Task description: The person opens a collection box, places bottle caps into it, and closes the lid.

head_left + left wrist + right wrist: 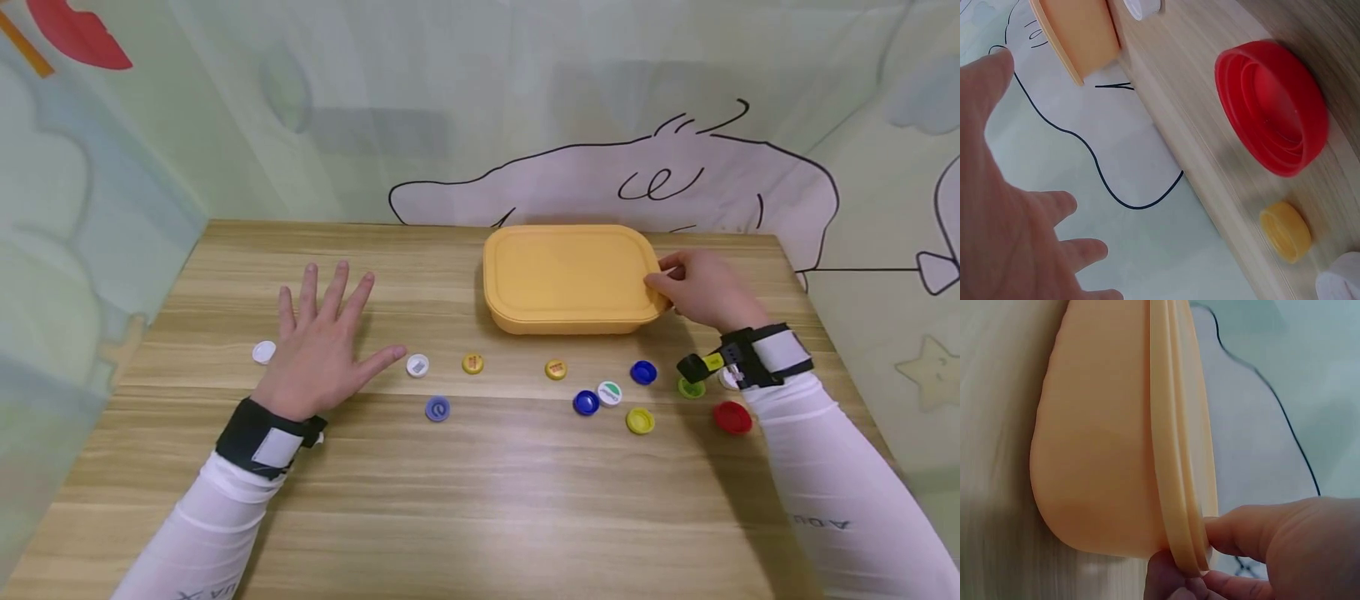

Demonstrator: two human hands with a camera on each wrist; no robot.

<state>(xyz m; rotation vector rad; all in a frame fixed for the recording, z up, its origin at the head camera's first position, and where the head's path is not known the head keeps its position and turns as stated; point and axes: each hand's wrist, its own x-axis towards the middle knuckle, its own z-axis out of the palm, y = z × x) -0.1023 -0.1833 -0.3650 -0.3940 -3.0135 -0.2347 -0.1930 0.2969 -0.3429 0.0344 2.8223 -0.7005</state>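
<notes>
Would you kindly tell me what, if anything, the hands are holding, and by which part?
The right hand pinches the orange lid by its right edge; the left hand holds nothing.

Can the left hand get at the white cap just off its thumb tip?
Probably yes: the left hand is spread and holds nothing, and the white cap lies uncovered beside it, with nothing visible between them.
</notes>
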